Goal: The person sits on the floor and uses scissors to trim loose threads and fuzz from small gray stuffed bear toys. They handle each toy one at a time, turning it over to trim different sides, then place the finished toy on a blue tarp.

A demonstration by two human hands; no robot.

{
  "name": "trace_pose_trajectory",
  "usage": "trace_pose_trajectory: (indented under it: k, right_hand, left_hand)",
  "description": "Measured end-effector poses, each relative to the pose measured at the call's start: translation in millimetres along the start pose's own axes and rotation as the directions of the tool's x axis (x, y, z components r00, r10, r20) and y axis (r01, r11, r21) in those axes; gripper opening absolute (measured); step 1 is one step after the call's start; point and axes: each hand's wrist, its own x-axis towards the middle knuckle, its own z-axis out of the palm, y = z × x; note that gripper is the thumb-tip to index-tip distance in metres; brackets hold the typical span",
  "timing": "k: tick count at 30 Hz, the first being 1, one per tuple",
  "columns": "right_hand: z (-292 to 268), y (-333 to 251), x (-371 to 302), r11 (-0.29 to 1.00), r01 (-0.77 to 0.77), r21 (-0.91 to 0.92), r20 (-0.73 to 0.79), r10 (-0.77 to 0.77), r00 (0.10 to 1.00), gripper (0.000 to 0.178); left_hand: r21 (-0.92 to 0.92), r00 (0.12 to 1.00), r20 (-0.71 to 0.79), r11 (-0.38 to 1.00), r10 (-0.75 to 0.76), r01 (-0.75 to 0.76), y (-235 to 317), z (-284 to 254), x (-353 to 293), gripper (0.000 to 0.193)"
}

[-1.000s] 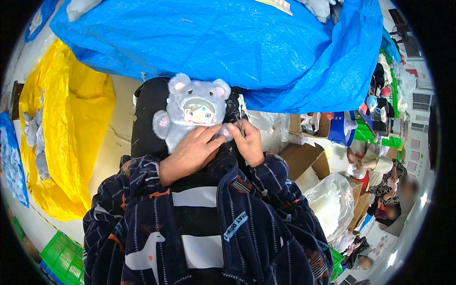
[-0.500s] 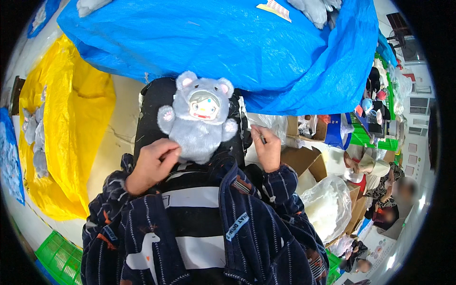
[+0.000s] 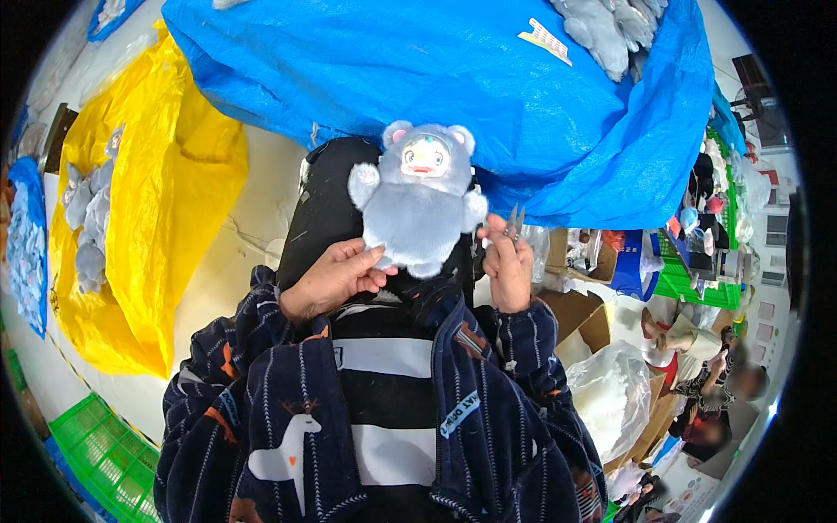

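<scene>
A grey plush toy [image 3: 418,205] with round ears and a pale face stands upright in front of me, face toward the camera. My left hand [image 3: 336,277] grips its lower left edge and holds it up. My right hand [image 3: 507,261] is just to the right of the toy, closed around small metal scissors [image 3: 514,221] whose blades point up. The scissors are apart from the plush. Behind the toy is a black pad or seat [image 3: 327,209].
A big blue tarp bag [image 3: 453,87] with more grey plush toys [image 3: 606,26] fills the top. A yellow bag [image 3: 148,200] with grey toys lies left. Cardboard boxes [image 3: 580,318], a clear plastic bag [image 3: 615,397] and another person [image 3: 697,383] are at right. Green crates [image 3: 96,444] lie lower left.
The toy was held close with both hands on it; now my left hand has raised and turned it upright, and my right hand has drawn away to the right with the scissors.
</scene>
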Motion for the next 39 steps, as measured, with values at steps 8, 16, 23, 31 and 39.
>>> trace_pose_trajectory:
  k: [8, 16, 23, 31, 39]
  right_hand:
    - [20, 13, -36, 0.887, 0.113, -0.448, 0.294, 0.027, 0.955, 0.022]
    - [26, 14, -34, 0.858, 0.164, -0.487, 0.385, 0.043, 0.922, 0.014]
    - [18, 15, -32, 0.834, 0.232, -0.501, 0.554, 0.103, 0.826, 0.018]
    - [23, 15, -36, 0.701, 0.384, -0.601, 0.472, -0.077, 0.879, 0.015]
    - [20, 12, -28, 0.725, 0.439, -0.531, 0.616, -0.025, 0.787, 0.016]
  left_hand:
    - [0.402, 0.976, 0.099, 0.889, 0.196, -0.22, 0, 20, 2, 0.029]
    - [0.53, 0.942, 0.076, 0.787, 0.327, -0.316, 3, 13, -30, 0.025]
    - [0.468, 0.955, -0.202, 0.878, 0.216, -0.099, 20, 3, -17, 0.039]
    - [0.043, 0.923, -0.222, 0.949, 0.314, -0.312, 14, -4, -16, 0.032]
    - [-0.207, 0.974, 0.132, 0.966, 0.183, -0.154, 18, -6, -17, 0.049]
